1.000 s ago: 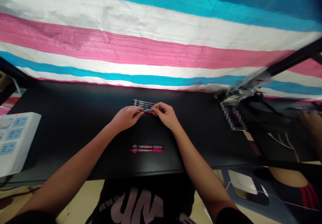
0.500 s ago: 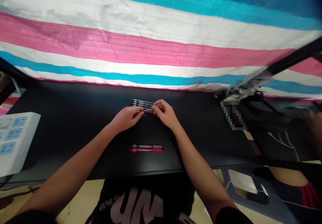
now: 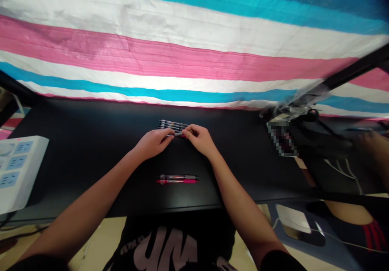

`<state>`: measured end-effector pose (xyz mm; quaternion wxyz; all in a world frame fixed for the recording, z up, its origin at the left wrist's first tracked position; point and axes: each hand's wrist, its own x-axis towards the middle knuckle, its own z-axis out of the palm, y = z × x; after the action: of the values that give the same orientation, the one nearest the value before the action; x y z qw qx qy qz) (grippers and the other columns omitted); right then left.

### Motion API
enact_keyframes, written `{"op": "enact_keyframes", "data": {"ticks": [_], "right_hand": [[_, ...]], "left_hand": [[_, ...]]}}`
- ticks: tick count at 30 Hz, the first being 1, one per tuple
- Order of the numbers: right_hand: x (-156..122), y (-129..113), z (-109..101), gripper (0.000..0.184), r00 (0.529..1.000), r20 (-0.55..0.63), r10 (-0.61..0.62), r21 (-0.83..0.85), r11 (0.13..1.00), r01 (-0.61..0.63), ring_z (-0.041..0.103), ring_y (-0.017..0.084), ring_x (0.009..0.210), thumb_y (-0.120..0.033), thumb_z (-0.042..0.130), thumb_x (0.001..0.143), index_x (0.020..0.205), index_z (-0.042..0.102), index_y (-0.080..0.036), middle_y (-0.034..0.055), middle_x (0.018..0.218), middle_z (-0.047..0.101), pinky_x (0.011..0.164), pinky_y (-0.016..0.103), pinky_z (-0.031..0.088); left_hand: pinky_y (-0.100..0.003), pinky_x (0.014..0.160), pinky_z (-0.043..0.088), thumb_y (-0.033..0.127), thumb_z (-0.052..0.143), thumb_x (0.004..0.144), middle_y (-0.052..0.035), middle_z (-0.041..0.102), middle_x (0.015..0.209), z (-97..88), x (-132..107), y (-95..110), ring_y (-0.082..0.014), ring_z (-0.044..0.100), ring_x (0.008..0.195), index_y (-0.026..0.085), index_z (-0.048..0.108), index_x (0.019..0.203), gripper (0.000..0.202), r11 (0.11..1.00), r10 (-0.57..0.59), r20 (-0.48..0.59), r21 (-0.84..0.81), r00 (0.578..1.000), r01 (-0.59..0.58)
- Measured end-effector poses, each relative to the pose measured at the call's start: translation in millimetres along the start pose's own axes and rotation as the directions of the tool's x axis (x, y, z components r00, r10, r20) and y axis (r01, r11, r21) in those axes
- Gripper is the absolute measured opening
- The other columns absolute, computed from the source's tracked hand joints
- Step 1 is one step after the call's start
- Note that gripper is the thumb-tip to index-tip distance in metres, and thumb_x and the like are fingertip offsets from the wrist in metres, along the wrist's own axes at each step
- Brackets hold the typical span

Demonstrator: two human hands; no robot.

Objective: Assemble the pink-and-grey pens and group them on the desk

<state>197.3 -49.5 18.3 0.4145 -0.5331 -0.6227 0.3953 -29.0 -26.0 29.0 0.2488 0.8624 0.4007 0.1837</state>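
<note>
Slim pen with a grey section (image 3: 178, 134): centre of the frame, roughly level between both hands, its ends hidden by fingers.
Left hand (image 3: 155, 142): thumb and fingers pinching the pen's left part.
Right hand (image 3: 199, 140): thumb and fingertips appear to pinch the other end.
Row of clear-barrelled, dark-tipped pens (image 3: 170, 123): just beyond the fingers, partly covered by them.
Risk: a loosened pinch could let the round barrel roll; a fingertip nudge could skew the close row, which stands in the way.
Lower centre: black-and-grey pen (image 3: 188, 177) and red pen (image 3: 190, 181) side by side on the black surface (image 3: 106, 119), apart from the hands.
Left edge: white power strip with blue sockets (image 3: 38, 161).
Right edge: another person's blurred hand (image 3: 377, 144), well apart.
</note>
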Motion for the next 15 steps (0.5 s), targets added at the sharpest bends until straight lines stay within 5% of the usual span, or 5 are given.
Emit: {"op": "enact_keyframes", "data": {"ticks": [6,9,15], "right_hand": [[1.7,0.3,1.2,0.019,0.995,0.004,-0.103,0.213,0.972,0.099,0.062,0.017,0.084,-0.036,0.073,0.083,0.09,0.065,-0.021,0.0037,0.095,0.065,0.073,0.029,0.05],[2.3,2.2,2.3,0.031,1.0,-0.016,-0.015,0.252,0.968,0.019,0.062,0.016,0.078,-0.04,0.078,0.079,0.102,0.067,-0.022,0.002,0.091,0.066,0.07,0.029,0.05],[4.2,4.1,-0.5,0.027,0.994,-0.102,0.042,0.261,0.965,-0.014,0.052,0.012,0.061,-0.043,0.082,0.078,0.087,0.071,-0.019,-0.0016,0.071,0.063,0.059,0.026,0.042]], "left_hand": [[-0.032,0.079,0.051,0.037,0.044,0.103,-0.0095,0.078,0.105,-2.3,0.6,0.4,-0.026,0.074,0.092,0.02,0.07,0.114,0.033,0.996,-0.05,-0.002,-0.078,0.999,0.049],[-0.031,0.078,0.05,0.037,0.042,0.104,-0.0093,0.078,0.101,-2.4,0.2,0.9,-0.0253,0.073,0.089,0.019,0.068,0.12,0.036,0.994,-0.045,0.011,-0.099,0.999,0.046],[-0.027,0.071,0.047,0.039,0.042,0.104,-0.0044,0.073,0.082,-2.1,-0.2,1.1,-0.02,0.068,0.073,0.018,0.068,0.123,0.038,0.983,-0.076,0.008,-0.167,0.997,0.076]]}}
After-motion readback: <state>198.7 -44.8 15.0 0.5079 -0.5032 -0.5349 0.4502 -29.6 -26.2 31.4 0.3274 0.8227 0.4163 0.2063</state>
